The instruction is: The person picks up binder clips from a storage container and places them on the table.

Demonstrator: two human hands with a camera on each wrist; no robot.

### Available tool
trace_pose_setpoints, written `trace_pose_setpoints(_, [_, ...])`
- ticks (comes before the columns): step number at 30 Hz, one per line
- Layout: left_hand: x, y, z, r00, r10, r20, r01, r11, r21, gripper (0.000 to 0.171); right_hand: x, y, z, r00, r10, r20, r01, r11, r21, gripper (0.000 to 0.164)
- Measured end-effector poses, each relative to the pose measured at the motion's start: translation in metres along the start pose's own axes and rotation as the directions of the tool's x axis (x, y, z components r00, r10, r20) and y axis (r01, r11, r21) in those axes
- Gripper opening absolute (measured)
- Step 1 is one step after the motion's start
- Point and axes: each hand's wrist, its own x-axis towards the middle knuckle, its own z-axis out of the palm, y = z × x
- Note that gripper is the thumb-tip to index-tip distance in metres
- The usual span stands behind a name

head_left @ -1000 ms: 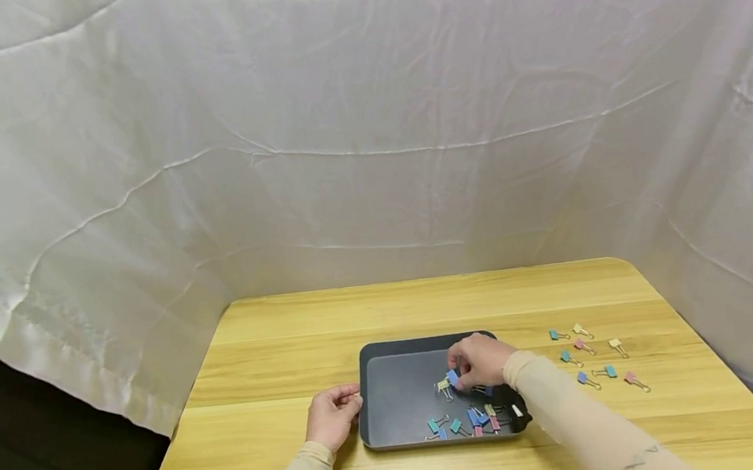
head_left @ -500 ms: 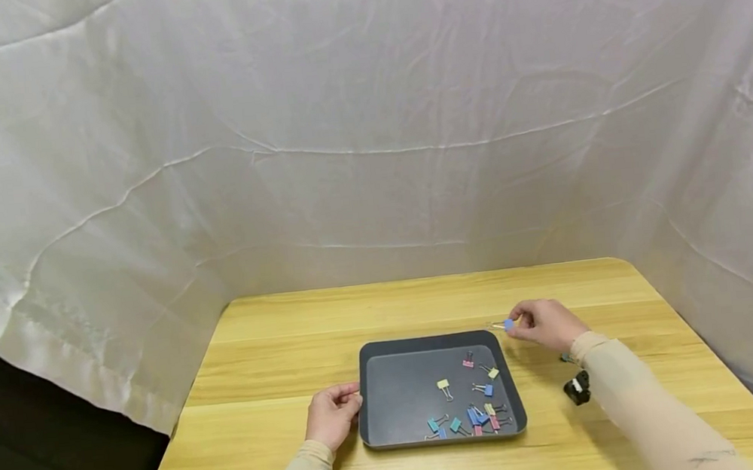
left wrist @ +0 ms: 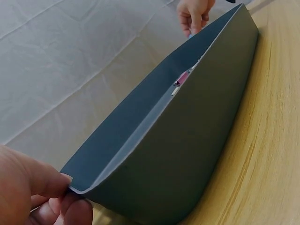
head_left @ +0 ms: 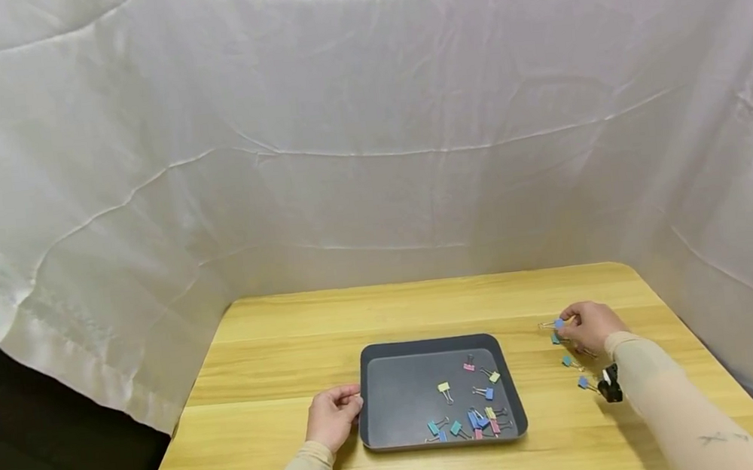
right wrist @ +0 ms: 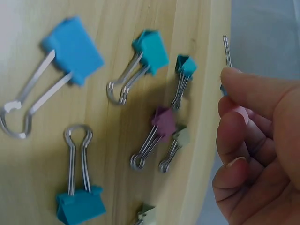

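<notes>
My left hand (head_left: 333,418) pinches the rim of a dark grey tray (head_left: 398,388) at its left side; in the left wrist view the thumb lies over the rim, fingers below. My right hand (head_left: 591,326) holds a blue binder clip (head_left: 559,324) between thumb and fingertips, above the table to the right of the tray. In the right wrist view the fingers mostly hide this clip, and one wire handle sticks up. Close below that hand lie binder clips in teal (right wrist: 152,49), blue (right wrist: 74,50), purple-pink (right wrist: 163,122) and pale yellow (right wrist: 182,135).
Several binder clips lie inside the tray, among them a yellow clip (head_left: 443,387), a pink clip (head_left: 469,367) and a teal clip (head_left: 458,426), mostly along its right and front sides. A pale curtain (head_left: 372,190) hangs behind and beside the wooden table (head_left: 279,350).
My right hand has moved from over the tray to the right, above the loose clips, with the blue binder clip still in its fingers. The left hand and tray have stayed in place.
</notes>
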Motion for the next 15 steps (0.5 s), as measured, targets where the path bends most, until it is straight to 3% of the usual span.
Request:
trace_pose_setpoints(6, [-0.001, 0.0, 0.002, 1.0, 0.011, 0.011, -0.01, 1.0, -0.003, 0.024, 0.001, 0.014, -0.005, 1.0, 0.009, -0.009, -0.01, 0.998, -0.06, 0.039])
trace_pose_setpoints(15, [-0.001, -0.001, 0.002, 1.0, 0.004, 0.012, -0.004, 1.0, 0.016, 0.022, 0.003, 0.018, -0.005, 1.0, 0.025, -0.017, -0.026, 0.998, -0.06, 0.033])
